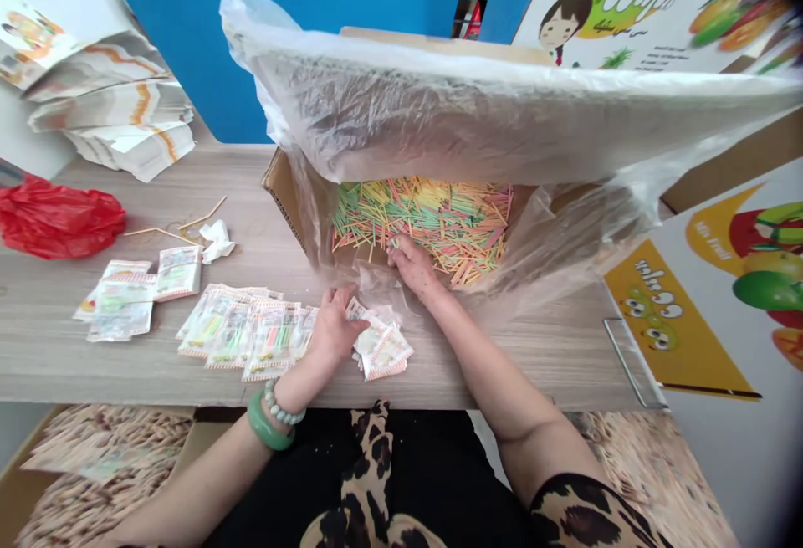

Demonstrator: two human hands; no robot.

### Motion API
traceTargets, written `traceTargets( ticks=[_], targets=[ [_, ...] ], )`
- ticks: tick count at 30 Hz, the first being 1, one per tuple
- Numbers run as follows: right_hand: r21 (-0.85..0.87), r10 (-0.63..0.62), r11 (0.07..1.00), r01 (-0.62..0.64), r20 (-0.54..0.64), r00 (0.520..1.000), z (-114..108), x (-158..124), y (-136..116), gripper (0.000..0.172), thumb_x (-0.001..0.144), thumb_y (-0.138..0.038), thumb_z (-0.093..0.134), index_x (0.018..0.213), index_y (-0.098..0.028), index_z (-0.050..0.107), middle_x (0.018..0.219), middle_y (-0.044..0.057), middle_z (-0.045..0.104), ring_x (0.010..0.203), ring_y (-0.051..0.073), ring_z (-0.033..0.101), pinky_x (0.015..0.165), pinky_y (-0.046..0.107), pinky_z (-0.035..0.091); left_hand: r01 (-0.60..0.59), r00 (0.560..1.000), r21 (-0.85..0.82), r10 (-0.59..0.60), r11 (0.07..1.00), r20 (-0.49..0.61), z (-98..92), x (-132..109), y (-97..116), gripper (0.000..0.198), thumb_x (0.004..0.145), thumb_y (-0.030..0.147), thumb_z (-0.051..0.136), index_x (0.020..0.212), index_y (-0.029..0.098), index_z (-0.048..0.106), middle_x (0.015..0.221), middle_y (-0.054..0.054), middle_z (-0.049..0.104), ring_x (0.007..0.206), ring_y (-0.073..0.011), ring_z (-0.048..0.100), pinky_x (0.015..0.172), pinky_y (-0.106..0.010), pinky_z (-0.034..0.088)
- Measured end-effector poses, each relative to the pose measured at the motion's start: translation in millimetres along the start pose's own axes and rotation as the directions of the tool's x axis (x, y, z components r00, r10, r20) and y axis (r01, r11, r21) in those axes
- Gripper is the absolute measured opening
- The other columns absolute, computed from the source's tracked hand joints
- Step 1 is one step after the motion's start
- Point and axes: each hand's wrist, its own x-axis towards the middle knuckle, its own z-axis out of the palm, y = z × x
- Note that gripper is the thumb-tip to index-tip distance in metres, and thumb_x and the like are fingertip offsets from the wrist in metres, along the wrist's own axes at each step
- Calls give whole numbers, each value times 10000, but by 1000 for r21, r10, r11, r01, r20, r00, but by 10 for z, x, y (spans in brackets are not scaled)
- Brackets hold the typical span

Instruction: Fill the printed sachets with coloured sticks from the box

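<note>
Sachets showing coloured sticks lie fanned lower left, apparently filled; plenty of loose sticks remain in the central cardboard box. Left hand: fingers loosely spread. Right hand: curled at the loose sticks, grip unclear.

Wears a thick, smooth, solid green bangle on the left arm. Has a bracelet of round beads just beside the bangle, on the side toward the left hand, strung in a much paler greenish tint. Dressed in plain black cloth to the right of the bangle, dotted with a few tiny light specks. Shows a leopard-print strip down the middle of that cloth, tan with dark blotches. Ends, well to the right of the bangle, in a loose leopard-print sleeve near the right elbow, bare below the hem.
</note>
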Motion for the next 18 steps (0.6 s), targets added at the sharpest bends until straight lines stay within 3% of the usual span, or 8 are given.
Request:
traceTargets(
  ticks=[3,5,8,11,13,16,18],
  targets=[
    [110,24,994,-16,-70,997,-78,-23,-86,135,865,-330,447,806,-229,513,634,-35,549,643,149,523,713,275,420,-20,998,-63,16,998,-61,-156,-85,21,582,640,69,718,1201,188,618,1178,-92,608,1074,-271,626,992,-430,496],
    [166,30,986,-17,-75,997,-159,-82,-242,144,864,-336,468,776,-229,506,596,-48,505,595,138,479,660,267,395,-24,1000,-166,24,986,-3,-277,-113,69,488,650,81,696,1123,194,653,1099,-60,659,1025,-255,640,976,-413,499],
    [275,49,958,-81,122,991,-261,-233,-574,153,864,-366,518,838,-222,562,592,-63,460,550,120,409,587,252,348,-28,995,-396,64,918,78,-434,-57,182,406,662,132,701,1062,195,677,1061,-32,701,1006,-237,645,983,-400,485],
    [280,31,950,-134,343,939,-283,-392,-842,187,830,-401,594,871,-219,608,678,-42,517,625,123,447,611,244,353,-42,993,-587,99,808,65,-528,77,335,546,596,164,774,1131,177,666,1103,-49,701,1025,-239,641,948,-374,497],
    [242,25,962,-128,388,921,-263,-454,-906,204,806,-408,618,771,-209,588,709,-28,532,670,129,463,625,243,351,-11,989,-681,107,733,100,-551,169,440,664,568,180,812,1208,172,637,999,-44,716,919,-224,664,836,-345,534],
    [243,71,959,-145,289,955,-243,-459,-839,285,793,-431,615,663,-202,504,666,-33,478,645,123,427,605,239,329,-4,992,-760,101,650,81,-528,301,562,699,552,201,844,1217,168,632,819,-7,706,745,-184,662,707,-302,539],
    [292,115,943,-162,172,978,-253,-421,-736,281,790,-436,602,669,-207,493,643,-40,452,619,120,404,593,238,322,-4,994,-798,89,603,62,-476,397,606,599,518,204,854,1089,160,679,782,2,706,690,-162,650,671,-280,530]
  ],
)
